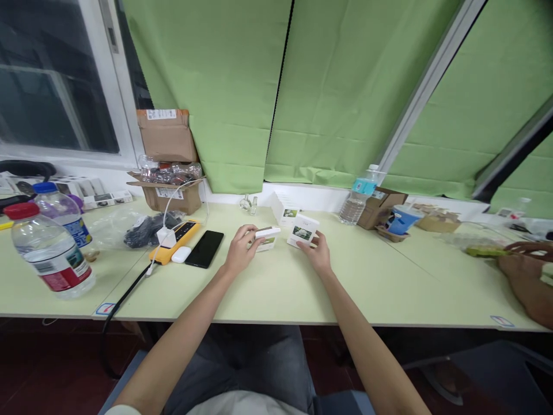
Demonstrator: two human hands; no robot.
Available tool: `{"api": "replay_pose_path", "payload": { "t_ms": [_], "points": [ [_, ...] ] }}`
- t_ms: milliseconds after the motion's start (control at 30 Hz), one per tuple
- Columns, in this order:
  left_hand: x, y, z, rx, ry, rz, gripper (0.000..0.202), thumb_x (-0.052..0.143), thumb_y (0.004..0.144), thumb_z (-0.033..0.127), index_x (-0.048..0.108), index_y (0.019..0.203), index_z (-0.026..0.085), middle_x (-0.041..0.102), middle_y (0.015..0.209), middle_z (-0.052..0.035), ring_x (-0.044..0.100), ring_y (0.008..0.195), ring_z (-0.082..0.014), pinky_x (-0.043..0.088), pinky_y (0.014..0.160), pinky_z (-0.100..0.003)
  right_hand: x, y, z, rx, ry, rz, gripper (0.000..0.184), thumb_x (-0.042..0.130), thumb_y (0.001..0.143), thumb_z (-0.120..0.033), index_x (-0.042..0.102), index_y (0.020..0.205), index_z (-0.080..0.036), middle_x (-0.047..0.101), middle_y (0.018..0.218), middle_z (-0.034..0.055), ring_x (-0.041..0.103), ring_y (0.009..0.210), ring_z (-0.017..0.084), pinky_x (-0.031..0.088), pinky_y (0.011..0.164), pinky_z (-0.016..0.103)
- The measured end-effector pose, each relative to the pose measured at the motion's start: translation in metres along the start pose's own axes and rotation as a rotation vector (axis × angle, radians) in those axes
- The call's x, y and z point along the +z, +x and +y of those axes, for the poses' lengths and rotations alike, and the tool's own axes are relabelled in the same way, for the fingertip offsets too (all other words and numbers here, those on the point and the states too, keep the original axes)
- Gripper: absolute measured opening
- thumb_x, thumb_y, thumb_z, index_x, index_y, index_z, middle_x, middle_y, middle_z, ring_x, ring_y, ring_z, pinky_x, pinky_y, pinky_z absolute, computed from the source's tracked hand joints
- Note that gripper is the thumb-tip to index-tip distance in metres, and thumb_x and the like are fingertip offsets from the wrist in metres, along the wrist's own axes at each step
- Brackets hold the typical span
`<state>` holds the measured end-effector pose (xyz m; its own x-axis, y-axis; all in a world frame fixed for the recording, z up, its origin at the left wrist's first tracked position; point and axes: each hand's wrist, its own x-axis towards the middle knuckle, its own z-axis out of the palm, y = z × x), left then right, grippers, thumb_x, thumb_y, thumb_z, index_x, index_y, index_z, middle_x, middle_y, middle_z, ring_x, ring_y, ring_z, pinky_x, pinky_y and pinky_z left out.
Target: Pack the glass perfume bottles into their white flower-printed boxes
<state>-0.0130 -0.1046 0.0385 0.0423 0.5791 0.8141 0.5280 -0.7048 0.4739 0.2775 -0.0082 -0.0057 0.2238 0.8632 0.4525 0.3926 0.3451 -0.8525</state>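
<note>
My left hand (242, 246) grips a small white box (266, 237) with a green picture on its side, tilted just above the table. In my right hand (317, 252) is another white box (303, 230), its face with a dark green picture turned toward me. Behind the two stands a third white printed box or folded card (285, 208), apart from my hands. Close to it at the back, two small clear glass bottles (249, 205) sit on the table (280, 294).
Left of my hands lie a black phone (205, 249), a white case (181, 254) and a yellow power strip (179, 239). Water bottles (54, 253) stand far left, cardboard boxes (173, 196) behind. A bottle (360, 196) and blue cup (400, 220) stand right. Another person's arm (525, 279) rests far right.
</note>
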Motion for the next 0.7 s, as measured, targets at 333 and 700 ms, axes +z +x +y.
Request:
{"api": "replay_pose_path", "payload": {
  "t_ms": [333,700],
  "points": [
    [-0.003,0.003,0.002,-0.041,0.000,0.034,0.015,0.054,0.097,0.034,0.061,0.094,0.022,0.063,0.109,-0.0071,0.060,0.100,-0.0178,0.050,0.067,-0.026,0.000,-0.001,0.002,-0.094,-0.069,-0.053,0.069,0.075,0.067,-0.054,0.059,0.124,-0.019,0.067,0.115,0.0115,0.061,0.106,0.031,0.052,0.085,0.044],
    [0.002,0.001,-0.003,-0.109,-0.111,-0.066,0.023,0.058,0.092,0.023,0.056,0.115,0.023,0.059,0.125,-0.0079,0.061,0.105,-0.0173,0.053,0.067,-0.023,-0.010,0.009,0.005,-0.039,-0.186,0.152,0.058,0.062,0.076,-0.067,0.064,0.101,-0.014,0.070,0.095,0.0131,0.064,0.083,0.025,0.050,0.073,0.036]
  ]
}}
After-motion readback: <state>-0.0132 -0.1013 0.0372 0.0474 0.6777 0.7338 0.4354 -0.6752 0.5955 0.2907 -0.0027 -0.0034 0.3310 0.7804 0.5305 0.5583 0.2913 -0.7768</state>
